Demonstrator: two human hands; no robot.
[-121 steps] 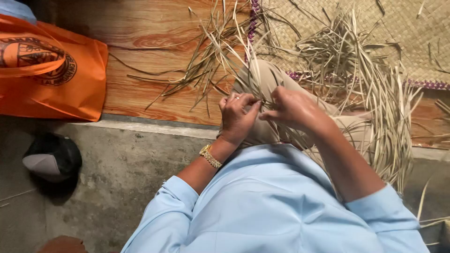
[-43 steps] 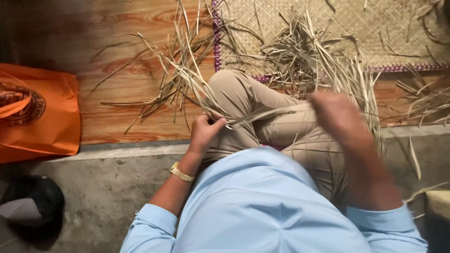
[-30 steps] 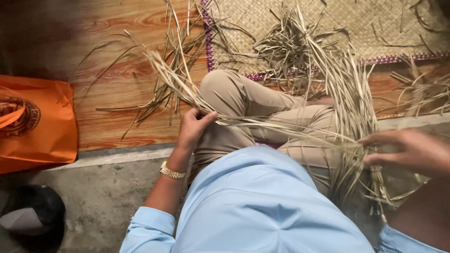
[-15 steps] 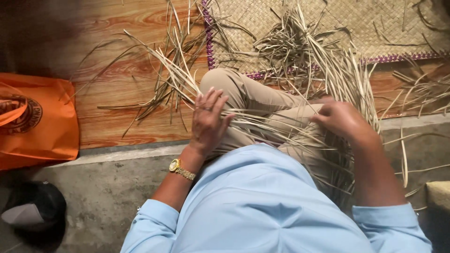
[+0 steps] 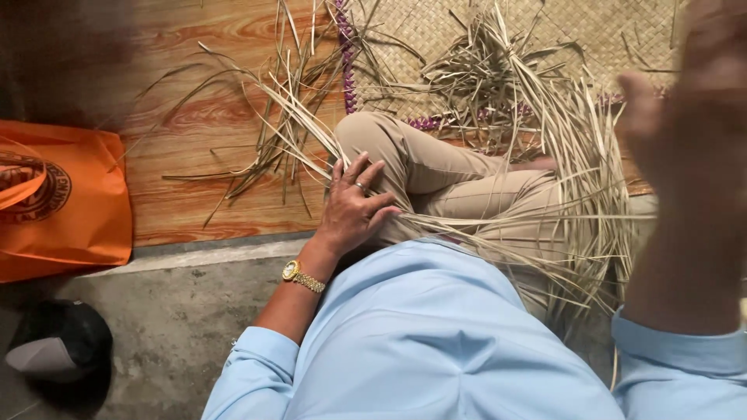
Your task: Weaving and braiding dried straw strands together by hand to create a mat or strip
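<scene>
On your knee: left hand [image 5: 354, 210] splayed flat, pinning dried leaf strips [image 5: 498, 225] steady.
Right hand [image 5: 692, 132]: raised, blurred; grip unclear.

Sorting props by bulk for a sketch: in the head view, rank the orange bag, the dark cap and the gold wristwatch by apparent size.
1. orange bag, partly cut off
2. dark cap
3. gold wristwatch
</scene>
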